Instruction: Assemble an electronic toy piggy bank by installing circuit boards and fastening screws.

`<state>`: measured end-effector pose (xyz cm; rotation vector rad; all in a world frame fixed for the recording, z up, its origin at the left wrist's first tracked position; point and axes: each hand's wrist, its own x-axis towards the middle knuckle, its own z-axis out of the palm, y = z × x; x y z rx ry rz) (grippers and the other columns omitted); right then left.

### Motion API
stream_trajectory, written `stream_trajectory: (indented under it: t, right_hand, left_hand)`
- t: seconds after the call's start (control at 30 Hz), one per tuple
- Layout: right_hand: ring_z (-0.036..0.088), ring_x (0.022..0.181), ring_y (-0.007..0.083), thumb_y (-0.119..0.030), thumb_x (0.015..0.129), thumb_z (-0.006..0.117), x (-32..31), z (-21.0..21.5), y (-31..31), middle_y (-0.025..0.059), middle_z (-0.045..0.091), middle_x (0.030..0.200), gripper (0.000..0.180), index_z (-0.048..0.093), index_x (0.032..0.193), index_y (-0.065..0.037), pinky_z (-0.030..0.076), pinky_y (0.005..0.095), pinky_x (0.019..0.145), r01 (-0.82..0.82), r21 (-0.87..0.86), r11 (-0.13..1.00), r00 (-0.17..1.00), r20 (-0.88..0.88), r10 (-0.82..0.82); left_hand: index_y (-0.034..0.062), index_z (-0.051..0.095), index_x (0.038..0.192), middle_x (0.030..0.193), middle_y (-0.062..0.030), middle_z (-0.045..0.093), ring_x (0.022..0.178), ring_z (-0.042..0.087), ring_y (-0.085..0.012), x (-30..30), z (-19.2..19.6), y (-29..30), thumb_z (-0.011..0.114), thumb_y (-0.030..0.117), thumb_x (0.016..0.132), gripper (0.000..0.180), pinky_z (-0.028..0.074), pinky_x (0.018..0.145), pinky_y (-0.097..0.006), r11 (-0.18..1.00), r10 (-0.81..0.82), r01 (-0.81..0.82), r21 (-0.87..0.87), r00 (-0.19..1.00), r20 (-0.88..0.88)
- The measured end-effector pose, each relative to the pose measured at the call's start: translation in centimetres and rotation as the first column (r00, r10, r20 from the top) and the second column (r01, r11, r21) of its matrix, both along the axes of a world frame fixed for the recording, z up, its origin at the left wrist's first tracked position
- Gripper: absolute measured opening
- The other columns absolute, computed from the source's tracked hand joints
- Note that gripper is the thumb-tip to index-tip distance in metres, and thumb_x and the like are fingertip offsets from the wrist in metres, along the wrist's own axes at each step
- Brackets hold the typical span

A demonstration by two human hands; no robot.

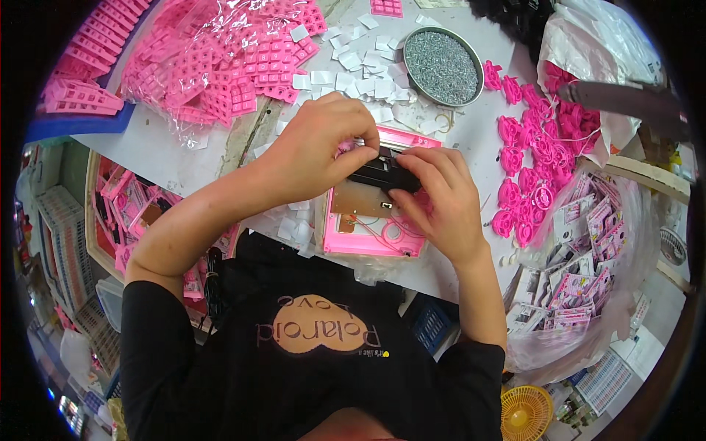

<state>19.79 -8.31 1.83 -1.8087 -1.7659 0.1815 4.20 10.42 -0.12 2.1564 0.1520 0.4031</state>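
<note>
Steadiness mattered: the right hand [445,195] pinched the black oblong plastic part [375,173], while the left hand [331,136], its grip unclear at one end, needed a light touch.

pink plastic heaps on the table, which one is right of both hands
The heap of small rounded pieces, right of the right hand; the button-panel heap lies upper left.
</note>
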Motion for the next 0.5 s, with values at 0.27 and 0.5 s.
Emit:
stream_trajectory:
  t: [0.27, 0.5]
  right_hand:
    - [0.060, 0.100, 0.0327, -0.009, 0.073, 0.083, 0.2, 0.3, 0.1, 0.0128, 0.065, 0.112, 0.046, 0.067, 0.115, -0.002, 0.052, 0.0405, 0.084, -0.016, -0.030, 0.999, 1.000, 0.009, 0.017]
    - [0.059, 0.101, 0.0315, -0.010, 0.076, 0.078, -0.2, 1.2, 0.6, 0.0112, 0.061, 0.113, 0.044, 0.066, 0.118, -0.008, 0.053, 0.0405, 0.082, -0.038, -0.172, 0.984, 0.998, 0.041, 0.046]
  left_hand:
    - [0.0074, 0.061, 0.087, 0.092, -0.0046, 0.061, 0.092, 0.058, -0.0264, 1.6, 1.3, 1.3, 0.072, 0.011, 0.081, 0.013, 0.043, 0.083, -0.040, 0.925, -0.226, 0.190, 0.330, 0.971, 0.075]
    - [0.0080, 0.065, 0.085, 0.092, -0.0038, 0.061, 0.091, 0.060, -0.0242, 1.6, 2.7, 1.7, 0.074, 0.014, 0.079, 0.012, 0.046, 0.082, -0.038, 0.776, -0.327, 0.277, 0.567, 0.945, -0.013]
